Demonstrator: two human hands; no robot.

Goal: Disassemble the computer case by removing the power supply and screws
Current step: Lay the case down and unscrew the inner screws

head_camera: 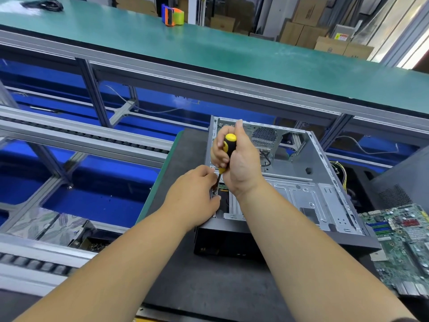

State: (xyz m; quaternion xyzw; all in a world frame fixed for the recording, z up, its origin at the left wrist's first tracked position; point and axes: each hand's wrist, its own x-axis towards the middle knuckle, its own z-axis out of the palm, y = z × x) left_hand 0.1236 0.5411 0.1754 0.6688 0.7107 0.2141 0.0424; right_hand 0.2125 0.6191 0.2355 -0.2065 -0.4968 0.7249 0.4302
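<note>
Screw (215,193) hidden between hands (234,156)

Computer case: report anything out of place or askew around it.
The green motherboard lies loose right of the computer case, overhanging the dark mat's edge. Yellow wires trail behind the case. Nothing looks damaged.

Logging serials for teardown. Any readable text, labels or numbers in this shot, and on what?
None can be read.
Cardboard boxes: dark printing, too blurred.
Red and yellow sticker on a box at the back: too small.
Circuit board right of the computer case: markings too small.
Screwdriver in the right hand: no text visible.
</note>
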